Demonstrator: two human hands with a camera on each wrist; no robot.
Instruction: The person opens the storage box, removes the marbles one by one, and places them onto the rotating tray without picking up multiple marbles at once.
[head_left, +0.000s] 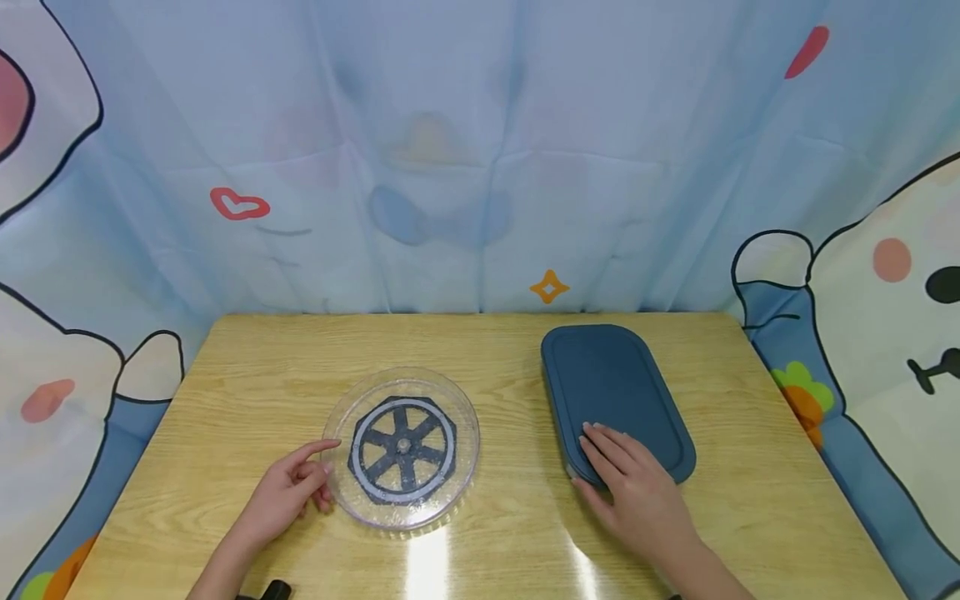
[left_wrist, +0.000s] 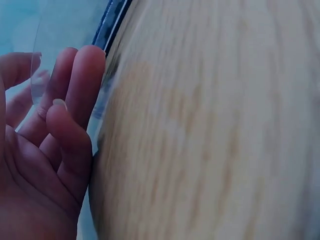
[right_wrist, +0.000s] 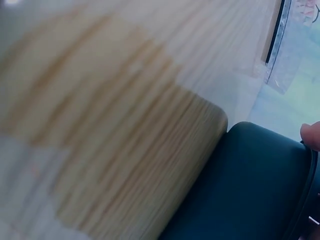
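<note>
On the left of the table lies a clear round plastic turntable (head_left: 466, 450) with a dark spoked wheel pattern at its middle. My left hand (head_left: 281, 496) is at its left edge, the index finger reaching onto the rim and the other fingers loosely bent. The left wrist view shows that hand (left_wrist: 50, 150) beside the clear rim (left_wrist: 37, 82). To the right sits a dark blue rectangular container with a lid (head_left: 607, 375). My right hand (head_left: 637, 496) rests on the lid's near end, fingers straight, thumb by the left side. The right wrist view catches the container's wall (right_wrist: 250, 185) and one fingertip (right_wrist: 311, 136).
Both items stand on a light wood table (head_left: 510, 350). A light blue curtain (head_left: 450, 167) with cartoon figures hangs behind and to both sides. A small black object (head_left: 276, 590) shows at the bottom near my left wrist.
</note>
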